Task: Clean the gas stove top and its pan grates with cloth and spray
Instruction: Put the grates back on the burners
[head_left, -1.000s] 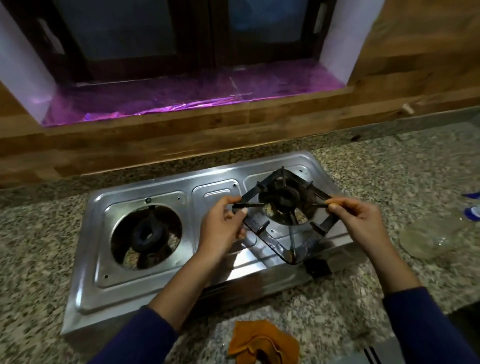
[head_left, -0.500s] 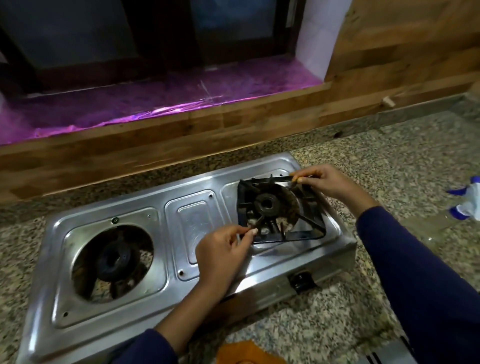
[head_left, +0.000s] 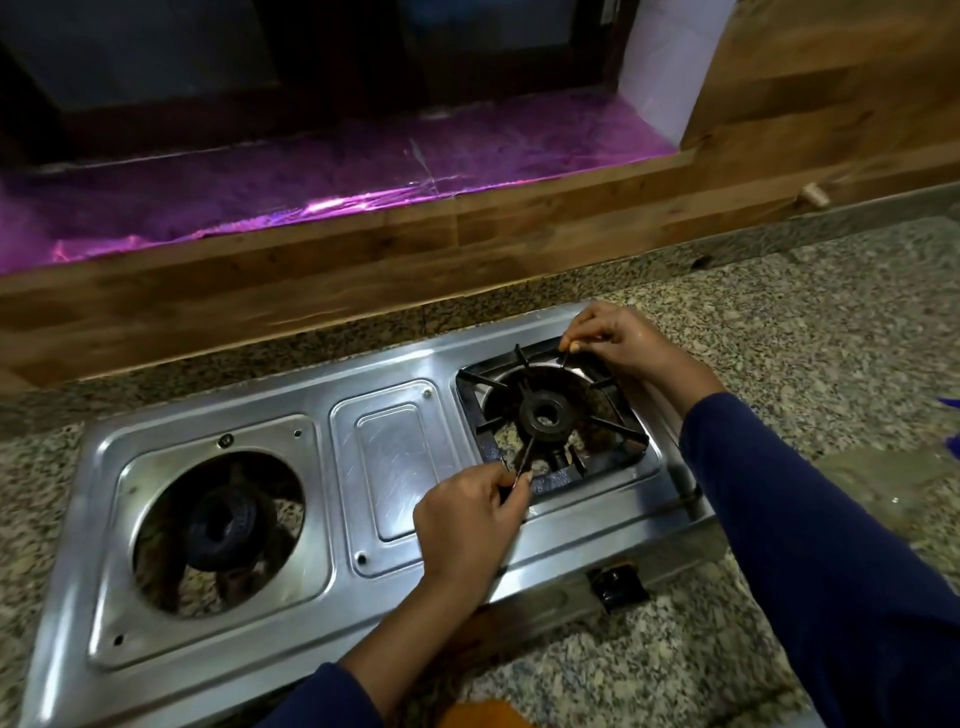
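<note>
Stainless steel two-burner gas stove (head_left: 395, 457) on speckled granite bench (head_left: 810, 312). Black pan grate (head_left: 554, 415) seated flat over right-hand burner, at 3 o'clock of the stove's centre panel. Left hand (head_left: 470, 519): fingers pinch the grate prong at its 7 o'clock. Right hand (head_left: 618, 340): fingers pinch the prong at 1 o'clock. Left-hand burner (head_left: 221, 522), at 9 o'clock, uncovered. Orange cloth (head_left: 480, 714) at the bench's 6 o'clock edge, partly visible.

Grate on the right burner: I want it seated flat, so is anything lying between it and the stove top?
Nothing visible. The grate lies around the burner on the stove top, both hands pinching its prongs.
</note>
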